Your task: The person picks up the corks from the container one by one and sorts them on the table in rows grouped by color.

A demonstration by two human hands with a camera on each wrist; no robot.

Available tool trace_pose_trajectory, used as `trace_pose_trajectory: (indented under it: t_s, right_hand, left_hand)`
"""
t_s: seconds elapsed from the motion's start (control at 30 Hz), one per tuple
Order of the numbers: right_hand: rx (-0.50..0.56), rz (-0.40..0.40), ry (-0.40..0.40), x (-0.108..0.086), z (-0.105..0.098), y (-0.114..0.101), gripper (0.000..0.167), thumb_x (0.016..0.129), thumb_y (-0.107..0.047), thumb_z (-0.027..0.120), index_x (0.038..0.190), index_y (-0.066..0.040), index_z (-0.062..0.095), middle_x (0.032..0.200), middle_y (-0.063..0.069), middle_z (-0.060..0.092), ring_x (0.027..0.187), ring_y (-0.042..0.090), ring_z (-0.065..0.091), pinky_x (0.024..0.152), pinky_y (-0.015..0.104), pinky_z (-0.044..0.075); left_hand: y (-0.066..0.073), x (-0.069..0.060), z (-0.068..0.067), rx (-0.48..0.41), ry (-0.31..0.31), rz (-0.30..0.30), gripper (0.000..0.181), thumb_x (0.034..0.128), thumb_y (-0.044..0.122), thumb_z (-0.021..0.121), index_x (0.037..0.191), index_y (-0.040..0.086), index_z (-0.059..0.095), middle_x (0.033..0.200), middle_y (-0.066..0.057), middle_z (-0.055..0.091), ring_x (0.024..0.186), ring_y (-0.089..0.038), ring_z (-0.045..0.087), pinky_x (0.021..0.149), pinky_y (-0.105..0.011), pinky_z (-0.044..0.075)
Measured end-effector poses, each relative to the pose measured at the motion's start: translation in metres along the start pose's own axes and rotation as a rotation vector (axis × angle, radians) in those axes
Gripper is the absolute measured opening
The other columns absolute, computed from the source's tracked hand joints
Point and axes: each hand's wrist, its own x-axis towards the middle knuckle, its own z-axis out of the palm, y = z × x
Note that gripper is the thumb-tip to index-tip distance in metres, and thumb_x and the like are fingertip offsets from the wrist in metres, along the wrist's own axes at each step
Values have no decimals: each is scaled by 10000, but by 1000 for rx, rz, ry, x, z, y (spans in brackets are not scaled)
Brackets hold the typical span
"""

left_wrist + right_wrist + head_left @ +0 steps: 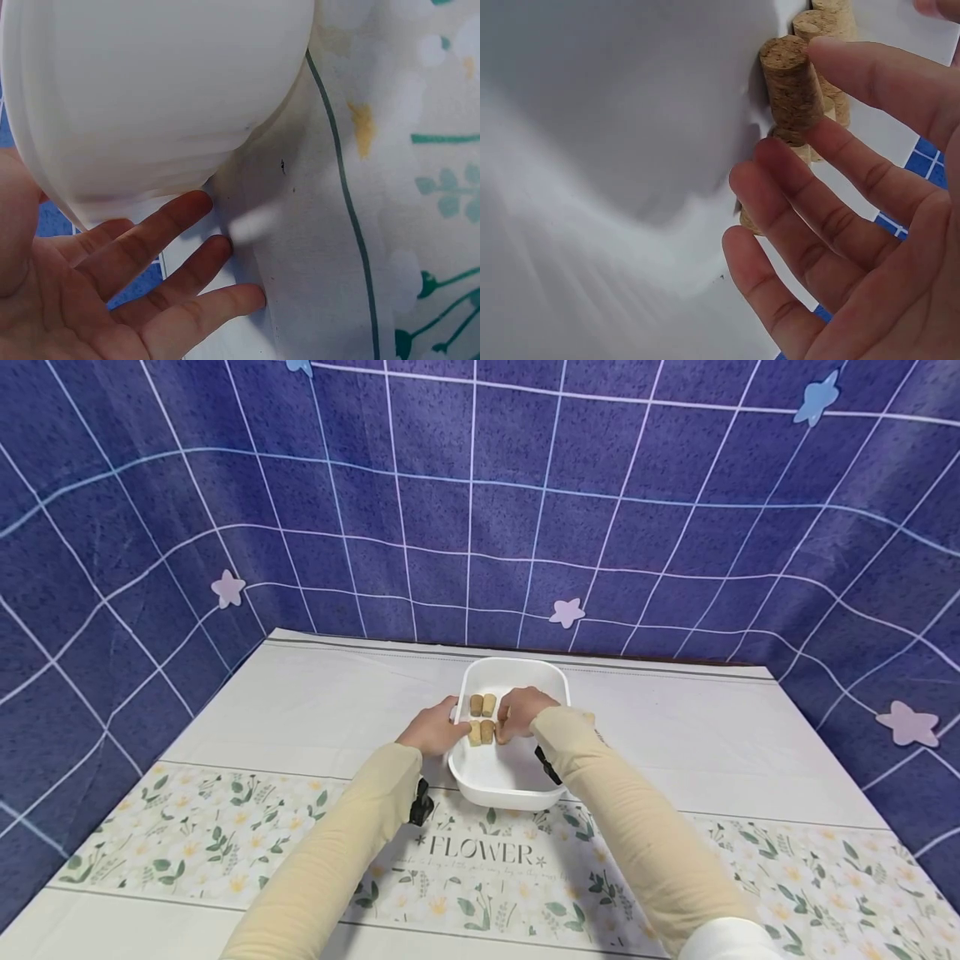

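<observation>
A white plastic basin [510,777] stands on the table, with several corks inside. Two corks, a brown one [476,705] and a paler one [489,705], stand side by side towards the back; a pale cork [475,732] and a brown cork [487,732] form a row in front of them. My left hand [435,729] holds the basin's left rim, thumb over the edge and fingers [169,225] outside below it. Inside the basin, my right hand [522,710] pinches a speckled brown cork [791,82] between thumb and index finger, beside the front row. Its other fingers partly hide another cork [750,221].
The basin's right wall is partly behind my right forearm [637,827]. A floral band with the word FLOWER [480,852] crosses the white tabletop [360,693]. A dark blue curtain [480,510] with a line grid and stars surrounds the table's back and sides.
</observation>
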Motion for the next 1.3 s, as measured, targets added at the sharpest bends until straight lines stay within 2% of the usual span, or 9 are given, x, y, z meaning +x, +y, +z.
trace_pose_trajectory:
  t_s: [0.2,0.43,0.7,0.97,1.13,1.3]
  right_hand:
    - [-1,-12,3,5,6,3,372,799,-204,853,1139,-97,744,1057,49,695,930,186,593,843,328,506]
    - [-5,-4,2,3,7,0,393,777,-179,863,1143,-107,739,1036,39,684,919,185,585,830,327,505]
    - [-25,27,32,4,13,-3,388,739,-136,898,1093,-128,742,1031,32,687,881,192,592,829,354,514]
    - [-43,33,48,8,18,0,329,742,-135,893,1034,-143,741,950,10,673,836,192,582,772,352,498]
    - [-49,36,35,6,15,1,300,756,-154,885,1015,-150,733,968,4,675,850,185,583,781,344,498]
    - [-47,51,19,-1,8,-2,207,788,-157,864,925,-154,709,906,-8,658,826,172,569,737,322,476]
  left_hand:
    - [-1,1,1,2,4,0,564,1031,211,534,1546,40,376,1410,-230,565,1242,-370,565,1061,-497,429]
    - [-1,1,0,1,5,10,556,1031,212,535,1538,40,385,1392,-234,575,1205,-371,583,1036,-499,450]
    - [-2,2,-1,15,5,5,567,1034,221,527,1550,45,371,1428,-233,551,1273,-384,547,1078,-507,415]
    - [1,-1,0,23,11,6,570,1028,223,531,1547,45,379,1408,-241,564,1228,-379,569,1054,-505,434]
    - [2,-1,0,22,7,1,572,1028,224,531,1547,43,376,1404,-240,566,1205,-369,582,1038,-495,448]
    - [0,1,0,12,1,-14,577,1034,234,535,1555,52,364,1404,-232,568,1188,-352,592,1025,-485,460]
